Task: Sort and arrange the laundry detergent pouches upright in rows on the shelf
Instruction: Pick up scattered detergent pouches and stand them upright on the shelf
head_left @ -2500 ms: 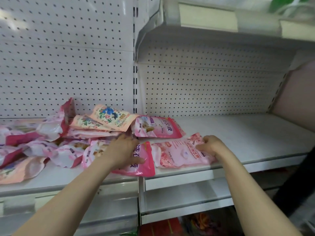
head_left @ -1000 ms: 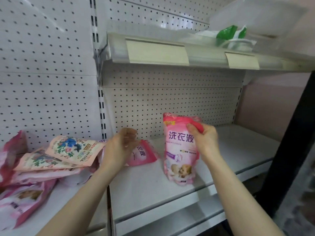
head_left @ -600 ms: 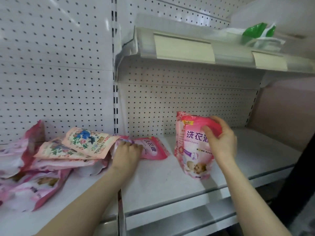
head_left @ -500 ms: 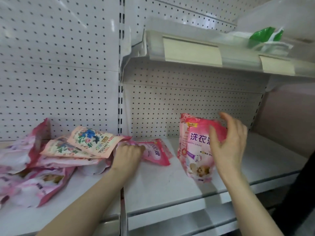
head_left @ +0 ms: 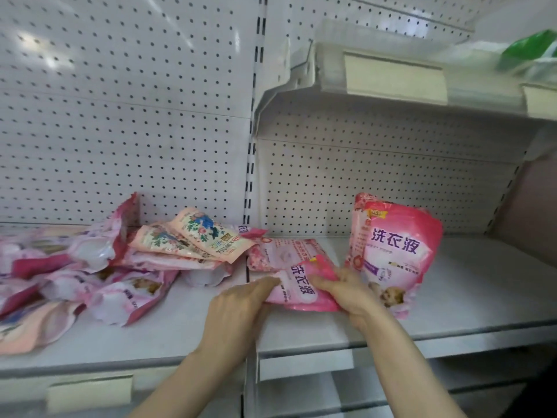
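My left hand (head_left: 238, 306) and right hand (head_left: 351, 292) pinch opposite ends of a flat pink pouch (head_left: 301, 286) at lower centre of the frame, fingers curled onto it. Just right of it, two pouches (head_left: 394, 251) stand upright on the shelf (head_left: 470, 297). A loose heap of pouches (head_left: 99, 267) lies at centre left.

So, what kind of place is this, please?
Probably a shop aisle being stocked: white pegboard-backed shelves, blank price-label strips on the shelf edges, and many identical pink detergent pouches piled or stood up.
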Demonstrator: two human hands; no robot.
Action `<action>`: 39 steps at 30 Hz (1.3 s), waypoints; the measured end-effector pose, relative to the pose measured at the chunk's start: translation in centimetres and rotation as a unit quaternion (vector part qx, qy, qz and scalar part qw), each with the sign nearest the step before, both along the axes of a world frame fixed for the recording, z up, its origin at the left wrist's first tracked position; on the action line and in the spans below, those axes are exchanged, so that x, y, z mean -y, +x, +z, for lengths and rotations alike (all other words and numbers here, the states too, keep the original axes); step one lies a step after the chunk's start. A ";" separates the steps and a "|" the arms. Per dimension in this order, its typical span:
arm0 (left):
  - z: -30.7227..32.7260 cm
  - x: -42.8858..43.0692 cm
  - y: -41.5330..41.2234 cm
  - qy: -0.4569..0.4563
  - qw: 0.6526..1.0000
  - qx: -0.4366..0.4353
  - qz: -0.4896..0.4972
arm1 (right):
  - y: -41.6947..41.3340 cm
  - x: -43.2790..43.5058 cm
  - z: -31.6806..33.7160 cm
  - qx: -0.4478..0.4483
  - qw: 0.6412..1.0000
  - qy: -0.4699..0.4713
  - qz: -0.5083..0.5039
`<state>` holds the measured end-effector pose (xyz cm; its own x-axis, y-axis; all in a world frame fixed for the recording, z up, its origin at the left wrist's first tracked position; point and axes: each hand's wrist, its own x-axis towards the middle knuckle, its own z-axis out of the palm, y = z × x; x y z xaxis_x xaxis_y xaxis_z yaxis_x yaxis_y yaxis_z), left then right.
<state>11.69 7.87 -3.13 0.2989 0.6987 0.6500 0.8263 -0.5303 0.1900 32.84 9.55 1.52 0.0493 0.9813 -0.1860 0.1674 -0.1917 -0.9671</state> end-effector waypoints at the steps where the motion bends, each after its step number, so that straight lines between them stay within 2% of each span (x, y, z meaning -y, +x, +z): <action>1: 0.2 0.2 -0.3 -0.002 1.000 -0.012 -0.027 | 0.0 0.0 0.6 0.037 0.999 0.035 -0.009; 3: 1.1 0.3 -0.7 -0.025 0.996 -0.020 -0.078 | 0.1 0.2 2.5 0.073 0.992 0.096 -0.023; 6: 2.7 -0.3 -1.1 -0.054 0.994 0.037 -0.092 | 0.6 1.1 6.0 0.160 0.968 0.192 -0.034; 9: 2.8 -2.5 -1.0 -0.035 0.997 0.030 -0.055 | 1.3 2.2 9.0 0.296 0.914 0.271 -0.048; 15: 0.8 -8.9 2.3 -0.106 0.991 -0.058 -0.048 | 3.4 2.6 9.3 0.472 0.819 0.303 -0.118; 20: -1.7 -12.2 5.5 -0.113 0.980 -0.164 -0.003 | 5.2 3.5 7.6 0.441 0.819 0.324 -0.171; 28: 0.4 -13.0 7.5 -0.093 0.964 -0.228 0.099 | 6.6 2.8 6.1 0.421 0.788 0.377 -0.247; 29: 0.9 -12.7 7.4 -0.093 0.967 -0.210 0.111 | 6.6 2.6 6.0 0.432 0.779 0.378 -0.252; 32: 2.1 -11.8 6.0 -0.080 0.988 -0.073 0.113 | 6.6 2.1 5.7 0.459 0.759 0.378 -0.266; 34: 2.6 -11.0 5.0 -0.070 0.995 0.014 0.069 | 6.4 2.0 5.8 0.479 0.746 0.372 -0.276; 36: 3.3 -9.6 4.0 -0.074 0.991 0.109 0.032 | 5.8 1.9 5.9 0.515 0.708 0.390 -0.287; 38: 4.0 -8.0 2.9 -0.072 0.979 0.190 0.021 | 4.4 2.1 6.0 0.538 0.652 0.453 -0.285; 39: 4.3 -7.4 2.3 -0.081 0.969 0.231 0.015 | 3.5 2.1 6.1 0.540 0.637 0.484 -0.262</action>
